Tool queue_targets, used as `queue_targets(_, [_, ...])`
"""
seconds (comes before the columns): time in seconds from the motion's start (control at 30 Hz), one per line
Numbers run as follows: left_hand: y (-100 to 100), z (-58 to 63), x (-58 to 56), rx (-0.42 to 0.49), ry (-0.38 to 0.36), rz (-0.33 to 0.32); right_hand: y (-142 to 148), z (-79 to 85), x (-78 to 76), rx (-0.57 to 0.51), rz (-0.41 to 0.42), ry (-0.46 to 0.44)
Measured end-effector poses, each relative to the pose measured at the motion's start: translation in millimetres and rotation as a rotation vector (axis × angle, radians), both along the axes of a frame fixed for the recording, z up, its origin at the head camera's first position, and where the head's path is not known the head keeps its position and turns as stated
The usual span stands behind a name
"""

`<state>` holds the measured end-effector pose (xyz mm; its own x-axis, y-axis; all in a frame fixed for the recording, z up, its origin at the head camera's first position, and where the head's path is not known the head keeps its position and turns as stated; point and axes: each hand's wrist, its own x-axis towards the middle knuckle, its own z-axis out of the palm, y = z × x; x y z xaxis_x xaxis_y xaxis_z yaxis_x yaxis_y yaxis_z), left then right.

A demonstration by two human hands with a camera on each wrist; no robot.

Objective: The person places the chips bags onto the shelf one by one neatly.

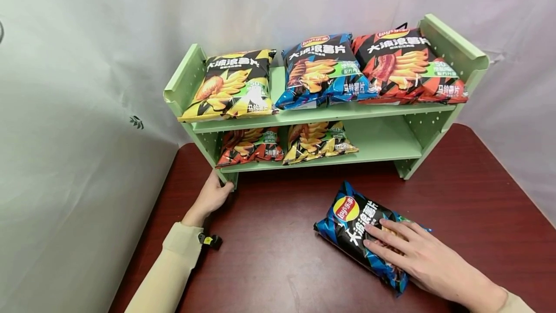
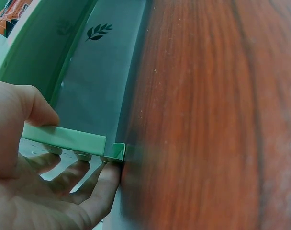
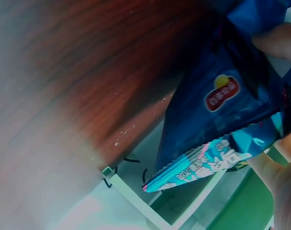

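Observation:
My left hand (image 1: 211,194) grips the front left leg of a green two-tier shelf (image 1: 280,119). In the left wrist view the thumb presses one face of the leg's flange (image 2: 71,140), with curled fingers (image 2: 105,189) behind it. Over the table at the right, my right hand (image 1: 427,260) holds a blue and black bag of potato chips (image 1: 347,228), tilted, its printed front facing up. From the right wrist view, the thumb (image 3: 279,42) lies on the bag's plain blue back (image 3: 198,127) and the fingers (image 3: 282,167) are on the opposite side.
On the top tier lean a yellow chip bag (image 1: 232,86), a blue one (image 1: 323,71) and a red one (image 1: 406,66). Below sit a red bag (image 1: 252,146) and a yellow bag (image 1: 319,141), left of bare shelf. Pale curtains (image 1: 82,149) surround the dark red table (image 1: 269,255).

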<state>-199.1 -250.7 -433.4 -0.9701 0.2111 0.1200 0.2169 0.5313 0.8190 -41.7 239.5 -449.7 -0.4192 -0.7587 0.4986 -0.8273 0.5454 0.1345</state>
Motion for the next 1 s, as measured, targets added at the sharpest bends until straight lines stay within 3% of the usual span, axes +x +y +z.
queue_targets(0.07, [3.3, 7.0, 3.9, -0.011, 0.003, -0.004, 0.1, -0.1, 0.2, -0.005, -0.001, 0.001])
queue_targets(0.2, [4.7, 8.9, 5.3, -0.004, 0.001, -0.005, -0.2, 0.0, 0.3, -0.026, 0.011, 0.007])
queue_targets(0.7, [3.4, 8.5, 5.0, 0.014, 0.015, -0.010, -9.4, 14.8, 2.1, -0.111, 0.049, 0.110])
queue_targets(1.0, [4.5, 10.7, 6.2, -0.002, 0.004, -0.003, -7.9, 17.6, 6.0, -0.123, 0.024, 0.102])
